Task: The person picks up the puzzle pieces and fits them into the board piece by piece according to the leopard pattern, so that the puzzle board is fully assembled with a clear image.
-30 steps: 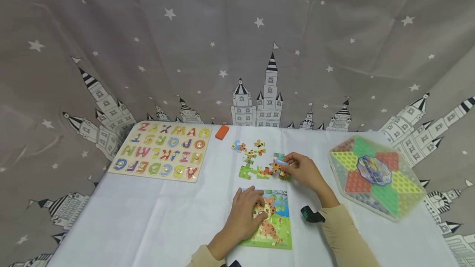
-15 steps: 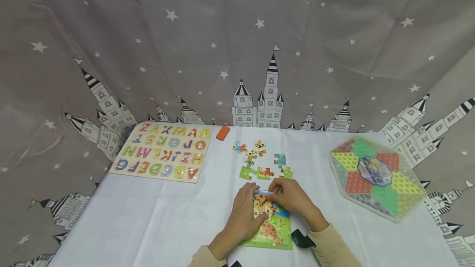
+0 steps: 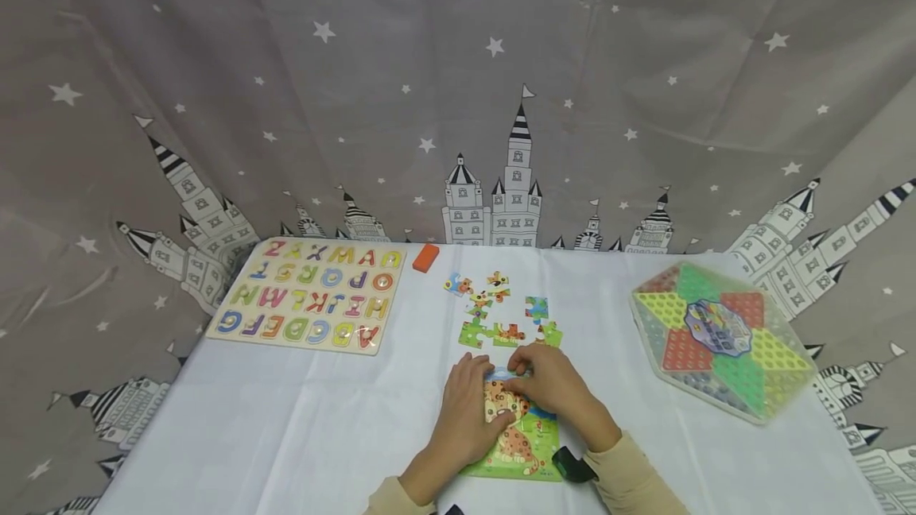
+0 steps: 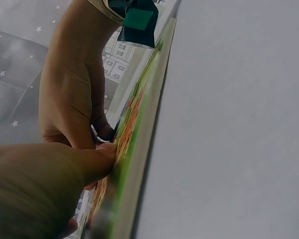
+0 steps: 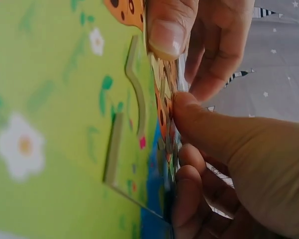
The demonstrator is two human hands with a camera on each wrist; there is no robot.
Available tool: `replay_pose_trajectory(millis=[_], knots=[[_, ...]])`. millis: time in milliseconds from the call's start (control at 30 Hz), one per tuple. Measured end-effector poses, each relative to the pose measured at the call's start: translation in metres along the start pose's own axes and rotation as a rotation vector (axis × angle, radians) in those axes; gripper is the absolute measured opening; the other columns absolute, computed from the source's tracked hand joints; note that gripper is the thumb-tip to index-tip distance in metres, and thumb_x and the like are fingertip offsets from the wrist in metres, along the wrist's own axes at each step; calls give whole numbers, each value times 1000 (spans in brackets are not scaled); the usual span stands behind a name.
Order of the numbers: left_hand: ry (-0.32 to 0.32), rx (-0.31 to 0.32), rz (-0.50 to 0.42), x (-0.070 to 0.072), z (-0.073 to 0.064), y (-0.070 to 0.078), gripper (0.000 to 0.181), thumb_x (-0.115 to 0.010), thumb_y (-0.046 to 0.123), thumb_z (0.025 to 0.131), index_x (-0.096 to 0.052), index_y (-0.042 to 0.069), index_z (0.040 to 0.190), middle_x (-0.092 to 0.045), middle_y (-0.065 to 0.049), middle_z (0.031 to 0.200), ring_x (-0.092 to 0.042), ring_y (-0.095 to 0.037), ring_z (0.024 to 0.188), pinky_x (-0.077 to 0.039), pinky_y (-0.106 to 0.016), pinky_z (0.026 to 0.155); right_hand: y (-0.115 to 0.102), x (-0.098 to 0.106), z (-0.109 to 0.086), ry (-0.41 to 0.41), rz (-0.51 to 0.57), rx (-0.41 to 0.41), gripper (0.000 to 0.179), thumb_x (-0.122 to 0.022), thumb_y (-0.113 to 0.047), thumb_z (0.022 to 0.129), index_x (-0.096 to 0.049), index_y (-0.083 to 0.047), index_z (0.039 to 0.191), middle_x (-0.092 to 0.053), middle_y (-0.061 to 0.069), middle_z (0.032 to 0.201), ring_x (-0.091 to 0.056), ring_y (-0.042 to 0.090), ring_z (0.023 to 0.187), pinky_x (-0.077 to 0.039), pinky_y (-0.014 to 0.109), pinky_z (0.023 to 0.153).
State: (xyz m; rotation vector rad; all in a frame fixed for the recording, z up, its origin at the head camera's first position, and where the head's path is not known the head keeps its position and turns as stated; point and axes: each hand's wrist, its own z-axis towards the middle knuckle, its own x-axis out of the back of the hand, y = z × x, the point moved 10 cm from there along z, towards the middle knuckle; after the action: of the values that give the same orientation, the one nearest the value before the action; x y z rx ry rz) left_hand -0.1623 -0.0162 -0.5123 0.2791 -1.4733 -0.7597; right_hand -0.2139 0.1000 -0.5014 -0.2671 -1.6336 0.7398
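A leopard jigsaw puzzle in a green-edged tray [image 3: 525, 470] lies on the table in front of me. My left hand [image 3: 461, 412] rests along its left side, fingers stretched towards the top edge and thumb on the picture. At the top of the tray, my right hand [image 3: 558, 392] pinches a spotted jigsaw piece [image 5: 165, 99] between thumb and curled fingers. That piece sits over or against the picture; its exact fit is hidden. In the right wrist view, a recess [image 5: 127, 154] shows in the flowered green part of the puzzle.
Several loose jigsaw pieces [image 3: 510, 333] lie beyond the tray. An alphabet board [image 3: 304, 292] is at the back left, with an orange block [image 3: 425, 257] beside it. A hexagonal game box [image 3: 723, 340] lies on the right. A grey castle-print curtain [image 3: 458, 86] hangs behind the table.
My right hand has carried a jigsaw piece from the loose group down to the top of the tray and now works it there. The left hand has stayed nearly in place.
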Motion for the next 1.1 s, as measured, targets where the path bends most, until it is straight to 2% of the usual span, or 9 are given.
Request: replay_pose_trajectory(millis=[133,567,633,700,767,867,967,1100], knots=[[20,0,32,3,0,0,71,-82,38,83,-49,5,136,-47,-14,147,-33,-40,149,-27,-58,124,-3,1,1,-7,-11,22,16,-87,-23,81,-71,-20,84,-63,-12,76,-54,4,69,-46,24,66],[27,2,58,4,1,-1,66,-81,39,84,-51,5,132,-48,-15,146,-35,-41,147,-28,-57,124,0,4,2,-18,8,-6,16,-85,-21,83,-70,-18,85,-62,-10,75,-50,4,66,-44,22,62],[32,-4,55,3,2,-1,66,-82,39,83,-51,6,132,-49,-15,146,-35,-41,147,-28,-57,124,3,8,3,-3,26,-9,14,-84,-22,84,-71,-17,86,-63,-9,76,-51,4,67,-44,22,62],[31,-4,47,2,2,-1,66,-82,39,83,-51,7,132,-49,-15,146,-35,-42,148,-27,-58,124,12,19,5,47,45,-39,14,-83,-23,85,-72,-15,90,-65,-6,80,-51,6,68,-44,22,63],[22,0,39,0,2,-2,64,-81,40,83,-52,9,131,-49,-14,147,-34,-41,148,-25,-58,125,27,33,6,127,49,-89,21,-83,-22,85,-73,-11,99,-66,0,87,-51,9,71,-43,24,65],[9,7,32,-1,1,-2,59,-81,39,84,-54,12,128,-49,-13,147,-34,-41,149,-24,-57,126,56,49,5,198,23,-179,47,-84,-25,84,-68,-2,123,-63,11,103,-51,17,79,-41,29,70],[2,8,25,-1,-1,-2,54,-81,38,84,-56,12,124,-48,-14,147,-34,-41,148,-24,-58,125,76,51,6,174,-15,-219,70,-85,-32,83,-58,-1,139,-59,17,117,-55,24,91,-47,36,78],[4,3,18,0,-2,-1,53,-81,36,84,-56,11,124,-48,-15,147,-34,-42,148,-24,-60,125,78,46,11,132,-33,-204,72,-85,-36,83,-58,-3,141,-58,19,125,-60,32,107,-53,49,94]])
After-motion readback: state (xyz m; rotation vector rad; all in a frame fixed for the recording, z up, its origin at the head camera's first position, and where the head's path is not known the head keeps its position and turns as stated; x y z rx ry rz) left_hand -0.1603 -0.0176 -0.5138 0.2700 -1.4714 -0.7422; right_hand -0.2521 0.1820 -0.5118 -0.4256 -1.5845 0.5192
